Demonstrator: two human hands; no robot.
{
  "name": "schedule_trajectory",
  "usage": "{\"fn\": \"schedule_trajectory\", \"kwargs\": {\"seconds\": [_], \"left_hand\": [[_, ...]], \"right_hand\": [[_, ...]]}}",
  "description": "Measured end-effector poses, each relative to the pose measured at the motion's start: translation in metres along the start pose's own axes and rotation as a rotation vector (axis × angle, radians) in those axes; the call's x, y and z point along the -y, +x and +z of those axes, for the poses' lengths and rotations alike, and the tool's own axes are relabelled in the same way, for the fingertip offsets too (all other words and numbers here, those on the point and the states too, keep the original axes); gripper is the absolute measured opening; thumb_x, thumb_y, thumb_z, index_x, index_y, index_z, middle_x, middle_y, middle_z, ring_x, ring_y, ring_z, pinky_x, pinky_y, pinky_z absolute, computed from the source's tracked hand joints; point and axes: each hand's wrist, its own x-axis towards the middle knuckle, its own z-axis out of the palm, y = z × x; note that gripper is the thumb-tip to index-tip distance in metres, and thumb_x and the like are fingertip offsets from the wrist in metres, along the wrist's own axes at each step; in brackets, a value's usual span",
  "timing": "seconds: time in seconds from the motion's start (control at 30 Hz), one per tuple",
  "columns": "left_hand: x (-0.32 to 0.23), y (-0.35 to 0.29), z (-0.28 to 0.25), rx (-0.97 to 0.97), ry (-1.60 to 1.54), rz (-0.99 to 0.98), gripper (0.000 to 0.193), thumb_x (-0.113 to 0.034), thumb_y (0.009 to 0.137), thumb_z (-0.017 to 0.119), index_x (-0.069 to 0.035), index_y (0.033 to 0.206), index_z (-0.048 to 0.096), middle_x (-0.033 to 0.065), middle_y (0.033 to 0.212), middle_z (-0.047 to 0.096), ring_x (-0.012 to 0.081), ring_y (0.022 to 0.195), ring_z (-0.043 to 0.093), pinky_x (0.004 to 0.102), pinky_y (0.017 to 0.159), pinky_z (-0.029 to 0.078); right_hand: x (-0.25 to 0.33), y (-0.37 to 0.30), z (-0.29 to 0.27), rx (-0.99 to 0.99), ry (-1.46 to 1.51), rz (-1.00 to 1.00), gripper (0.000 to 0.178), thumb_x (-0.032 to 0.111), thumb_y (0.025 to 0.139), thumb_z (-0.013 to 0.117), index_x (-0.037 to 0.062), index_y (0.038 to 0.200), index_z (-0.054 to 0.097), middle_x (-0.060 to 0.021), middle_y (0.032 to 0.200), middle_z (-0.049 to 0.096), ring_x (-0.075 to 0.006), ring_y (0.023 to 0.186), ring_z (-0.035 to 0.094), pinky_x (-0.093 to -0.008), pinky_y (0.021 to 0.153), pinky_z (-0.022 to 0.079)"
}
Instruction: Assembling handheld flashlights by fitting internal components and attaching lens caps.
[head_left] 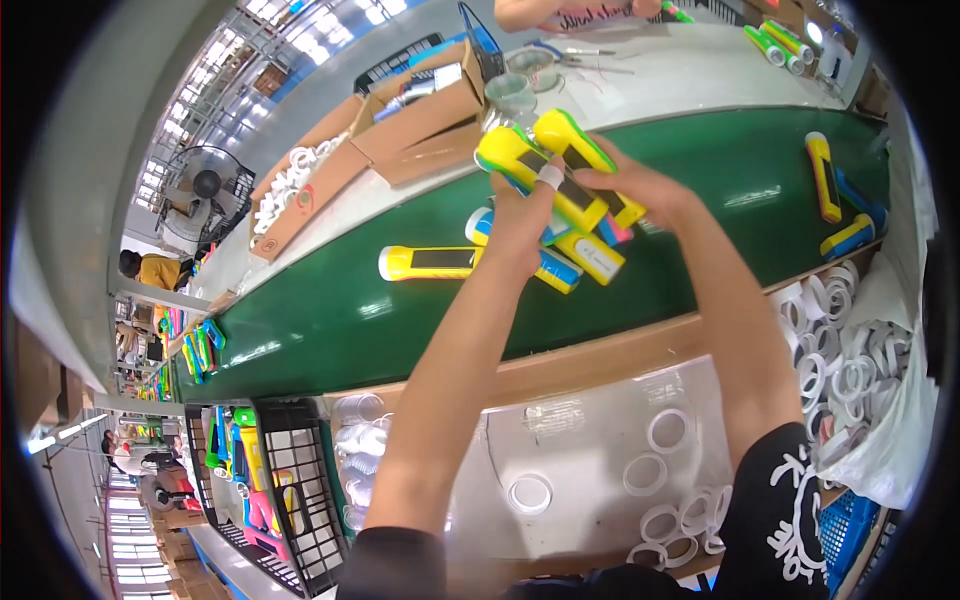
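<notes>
Above the green belt (330,315), my left hand (522,215) is closed round a yellow flashlight (507,150) with a dark panel on its side. My right hand (640,187) grips a second flashlight, yellow with green edges (562,133), held close beside the first. Their wide heads point away from me. Below and behind my hands lie several more flashlights, among them a blue-and-yellow one (558,270) and a yellow one with a pale label (593,257). Left of my left wrist, a yellow flashlight with a white head (430,263) rests on the belt.
More flashlights (824,178) lie at the belt's right end. White rings fill a bag (850,370) on the right; others lie on the near tray (580,440). A black crate (300,500) of coloured flashlights stands lower left. Cardboard boxes (425,120) and another person's arm (530,12) are across the belt.
</notes>
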Motion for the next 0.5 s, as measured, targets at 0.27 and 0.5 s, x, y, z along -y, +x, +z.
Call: {"fn": "schedule_trajectory", "kwargs": {"seconds": [0.27, 0.5], "left_hand": [[0.027, -0.03, -0.018, 0.107, -0.173, 0.094, 0.061, -0.019, 0.084, 0.065, -0.013, 0.135, 0.031, 0.0078, 0.125, 0.049, 0.0219, 0.112, 0.05, 0.0367, 0.091, 0.044], [-0.006, -0.145, -0.043, 0.262, -0.17, 0.195, 0.059, -0.019, 0.085, 0.063, -0.009, 0.132, 0.029, 0.0087, 0.119, 0.05, 0.0186, 0.106, 0.054, 0.0318, 0.088, 0.047]], "right_hand": [[0.0, -0.044, 0.057, 0.001, 0.242, -0.066, 0.076, 0.033, 0.078, 0.072, 0.0084, 0.137, 0.032, -0.0096, 0.125, 0.049, -0.0196, 0.112, 0.051, -0.0346, 0.09, 0.046], [0.028, -0.13, 0.147, -0.099, 0.074, -0.11, 0.092, 0.041, 0.08, 0.067, 0.0064, 0.146, 0.012, -0.014, 0.134, 0.041, -0.0213, 0.124, 0.041, -0.0315, 0.101, 0.034]]}}
